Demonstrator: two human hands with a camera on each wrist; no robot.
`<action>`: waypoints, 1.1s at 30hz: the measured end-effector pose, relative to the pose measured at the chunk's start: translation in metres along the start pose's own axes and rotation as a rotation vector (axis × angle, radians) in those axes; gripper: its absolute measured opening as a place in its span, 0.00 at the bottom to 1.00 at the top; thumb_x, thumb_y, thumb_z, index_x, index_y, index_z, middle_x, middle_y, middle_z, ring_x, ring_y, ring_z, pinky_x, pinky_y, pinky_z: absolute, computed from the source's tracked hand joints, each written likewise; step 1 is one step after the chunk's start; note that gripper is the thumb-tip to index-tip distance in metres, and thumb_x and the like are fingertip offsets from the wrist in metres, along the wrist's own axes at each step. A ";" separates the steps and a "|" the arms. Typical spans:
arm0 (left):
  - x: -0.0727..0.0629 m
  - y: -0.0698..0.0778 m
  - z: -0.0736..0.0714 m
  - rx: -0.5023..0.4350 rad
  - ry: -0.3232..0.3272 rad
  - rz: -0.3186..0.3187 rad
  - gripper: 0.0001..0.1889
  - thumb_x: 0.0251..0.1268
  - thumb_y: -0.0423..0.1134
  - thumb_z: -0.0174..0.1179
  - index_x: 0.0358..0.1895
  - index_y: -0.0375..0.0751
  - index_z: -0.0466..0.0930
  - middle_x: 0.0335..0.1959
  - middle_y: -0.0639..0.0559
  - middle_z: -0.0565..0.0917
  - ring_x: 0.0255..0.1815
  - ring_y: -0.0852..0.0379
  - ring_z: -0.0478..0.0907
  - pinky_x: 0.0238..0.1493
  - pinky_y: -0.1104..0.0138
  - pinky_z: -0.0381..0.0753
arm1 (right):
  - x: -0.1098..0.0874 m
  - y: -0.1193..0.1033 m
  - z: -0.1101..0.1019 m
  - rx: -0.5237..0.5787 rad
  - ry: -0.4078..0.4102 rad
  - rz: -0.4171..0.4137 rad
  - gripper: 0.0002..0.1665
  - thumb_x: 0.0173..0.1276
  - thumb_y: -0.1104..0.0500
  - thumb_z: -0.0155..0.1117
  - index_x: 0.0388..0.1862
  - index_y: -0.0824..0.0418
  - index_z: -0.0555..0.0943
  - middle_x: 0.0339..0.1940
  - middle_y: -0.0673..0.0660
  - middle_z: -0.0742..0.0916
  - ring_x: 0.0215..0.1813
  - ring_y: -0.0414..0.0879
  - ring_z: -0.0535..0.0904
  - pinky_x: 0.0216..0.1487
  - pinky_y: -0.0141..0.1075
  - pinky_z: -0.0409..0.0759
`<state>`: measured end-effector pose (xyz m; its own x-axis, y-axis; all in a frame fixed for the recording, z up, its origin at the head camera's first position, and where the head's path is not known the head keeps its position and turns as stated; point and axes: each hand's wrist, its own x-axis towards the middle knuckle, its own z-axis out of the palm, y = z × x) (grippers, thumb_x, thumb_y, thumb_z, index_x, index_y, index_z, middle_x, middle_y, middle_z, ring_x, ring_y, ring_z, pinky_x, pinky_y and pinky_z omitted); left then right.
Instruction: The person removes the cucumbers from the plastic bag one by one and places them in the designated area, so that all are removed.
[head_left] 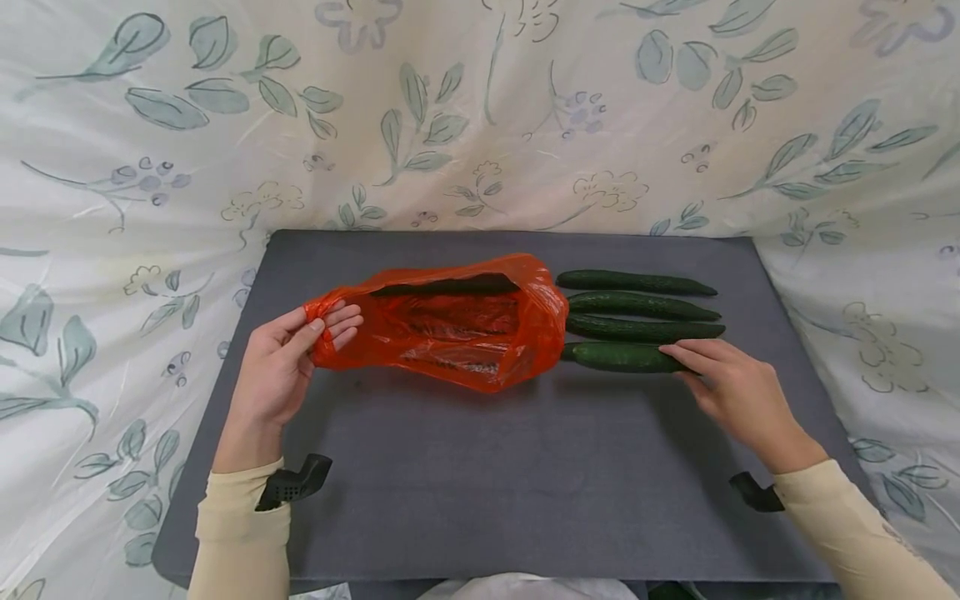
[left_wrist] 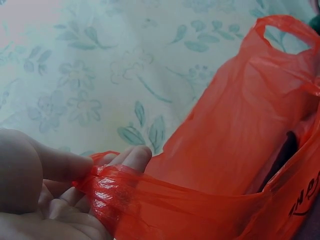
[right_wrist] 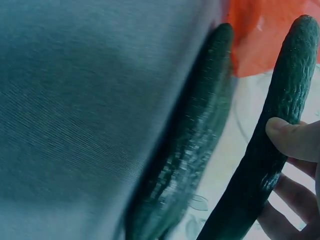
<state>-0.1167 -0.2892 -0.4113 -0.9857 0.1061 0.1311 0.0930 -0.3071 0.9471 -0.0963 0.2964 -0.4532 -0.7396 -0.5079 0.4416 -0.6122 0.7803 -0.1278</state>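
Observation:
At the left, my left hand point(head_left: 279, 367) holds one handle of a red plastic bag point(head_left: 547, 308), the thumb pressing the film against the fingers. The bag lies on its side with its opening stretched wide. A dark green cucumber point(head_left: 457, 286) shows inside along the far edge; more dark shapes press against the film, too veiled to tell apart. At the right, my right hand point(head_left: 731, 392) pinches the right end of the nearest cucumber point(right_wrist: 290, 90) between thumb and fingers. In the right wrist view it is raised above the neighbouring cucumbers point(right_wrist: 185, 145). Its far tip is by the bag.
Three more cucumbers point(head_left: 645, 305) lie side by side right of the bag, their left ends close to it. All rest on a dark grey table point(head_left: 495, 483). Leaf-patterned sheeting point(head_left: 450, 125) hangs behind and at both sides.

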 end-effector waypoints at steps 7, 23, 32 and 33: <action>-0.001 0.001 0.001 -0.007 0.007 -0.006 0.24 0.87 0.29 0.51 0.74 0.13 0.65 0.60 0.35 0.87 0.58 0.44 0.89 0.62 0.56 0.83 | -0.008 0.003 0.022 -0.011 -0.007 -0.001 0.35 0.51 0.71 0.86 0.61 0.60 0.90 0.53 0.60 0.91 0.47 0.58 0.90 0.24 0.54 0.86; -0.001 0.000 0.000 -0.005 -0.005 -0.002 0.24 0.88 0.29 0.50 0.75 0.14 0.64 0.61 0.35 0.87 0.59 0.45 0.89 0.64 0.56 0.82 | -0.016 0.012 0.051 -0.029 -0.118 0.045 0.30 0.57 0.69 0.84 0.61 0.60 0.90 0.54 0.61 0.90 0.51 0.59 0.89 0.30 0.55 0.89; 0.000 0.000 -0.002 -0.008 0.004 0.001 0.22 0.88 0.28 0.50 0.74 0.14 0.67 0.60 0.34 0.87 0.59 0.44 0.89 0.63 0.55 0.82 | -0.018 0.014 0.056 -0.018 -0.155 0.080 0.29 0.59 0.69 0.83 0.61 0.60 0.89 0.55 0.62 0.90 0.50 0.60 0.89 0.28 0.55 0.88; 0.001 0.000 -0.002 -0.006 0.004 0.002 0.22 0.88 0.28 0.50 0.74 0.14 0.67 0.60 0.34 0.87 0.59 0.44 0.89 0.63 0.55 0.82 | -0.018 0.015 0.056 -0.018 -0.156 0.081 0.29 0.59 0.69 0.83 0.61 0.60 0.90 0.55 0.62 0.90 0.50 0.60 0.89 0.28 0.55 0.88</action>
<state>-0.1175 -0.2906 -0.4121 -0.9859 0.1019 0.1324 0.0945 -0.3133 0.9449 -0.1080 0.2963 -0.5128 -0.8218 -0.4924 0.2868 -0.5445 0.8269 -0.1407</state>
